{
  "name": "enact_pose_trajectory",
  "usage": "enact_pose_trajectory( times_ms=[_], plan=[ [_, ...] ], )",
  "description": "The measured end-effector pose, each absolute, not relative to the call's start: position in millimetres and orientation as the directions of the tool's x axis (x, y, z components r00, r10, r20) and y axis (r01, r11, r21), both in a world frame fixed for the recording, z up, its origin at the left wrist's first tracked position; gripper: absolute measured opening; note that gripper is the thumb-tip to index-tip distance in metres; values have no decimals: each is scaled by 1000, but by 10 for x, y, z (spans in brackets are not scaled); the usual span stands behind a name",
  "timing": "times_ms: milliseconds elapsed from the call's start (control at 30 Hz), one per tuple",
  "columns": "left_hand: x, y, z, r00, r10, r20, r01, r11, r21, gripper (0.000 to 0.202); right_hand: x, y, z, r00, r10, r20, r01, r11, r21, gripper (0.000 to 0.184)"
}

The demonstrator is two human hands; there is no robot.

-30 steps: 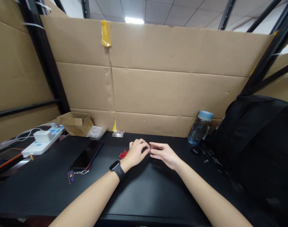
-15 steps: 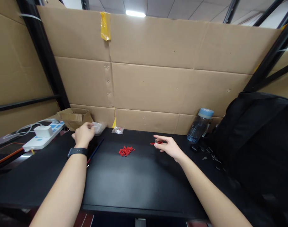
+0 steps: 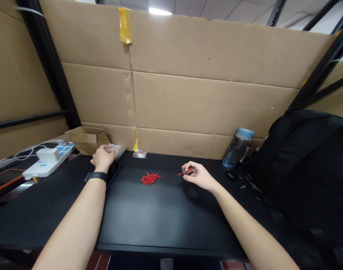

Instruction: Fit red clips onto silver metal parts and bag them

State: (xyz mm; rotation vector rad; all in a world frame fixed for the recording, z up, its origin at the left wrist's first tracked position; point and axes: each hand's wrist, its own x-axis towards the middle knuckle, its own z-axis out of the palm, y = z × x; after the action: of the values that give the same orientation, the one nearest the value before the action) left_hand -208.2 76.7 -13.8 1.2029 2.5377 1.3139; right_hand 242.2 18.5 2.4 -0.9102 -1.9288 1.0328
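My left hand [image 3: 103, 157], with a dark watch band on the wrist, reaches to the back left. Its fingers are closed on the edge of a clear plastic bag [image 3: 119, 150]; the fingertips are partly hidden. Above the black table my right hand [image 3: 199, 176] pinches a small metal-edged piece [image 3: 184, 171] between thumb and fingers. A bit of red cord [image 3: 180, 174] shows beside that piece, partly behind the fingers. Between the hands lies a small pile of red cord loops [image 3: 150, 179] on the table.
An open cardboard box [image 3: 87, 139] and a white power strip [image 3: 49, 163] stand at left. A small clear packet [image 3: 140, 153] lies by the cardboard wall [image 3: 171, 101]. At right are a water bottle [image 3: 237, 149], keys [image 3: 243, 186] and a black backpack [image 3: 306, 172].
My right hand's fingers have closed in around the small piece, and the red cord by it has shifted. My left hand has moved slightly right against the plastic bag. The view has tilted slightly.
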Motion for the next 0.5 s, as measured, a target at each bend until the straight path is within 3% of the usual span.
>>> enact_pose_trajectory(
  times_ms=[167, 267, 400, 500],
  plan=[
    [-2041, 682, -54, -739, 535, 409, 623, 313, 717, 25, 2440, 200, 29, -444, 844, 300, 240, 435, -868, 24],
    [-1974, 607, 43, -678, 504, 535, 695, 205, 689, 25, 2455, 217, 17, -441, 847, 298, 246, 433, -867, 24],
    [-1595, 513, 203, -433, 551, 714, 819, -91, 567, 25, 2462, 241, 9, -388, 870, 304, 290, 429, -856, 23],
    [-1014, 384, 252, -89, 650, 755, 812, -391, 433, 20, 2473, 266, 23, -308, 886, 346, 331, 441, -834, 20]
  ],
)
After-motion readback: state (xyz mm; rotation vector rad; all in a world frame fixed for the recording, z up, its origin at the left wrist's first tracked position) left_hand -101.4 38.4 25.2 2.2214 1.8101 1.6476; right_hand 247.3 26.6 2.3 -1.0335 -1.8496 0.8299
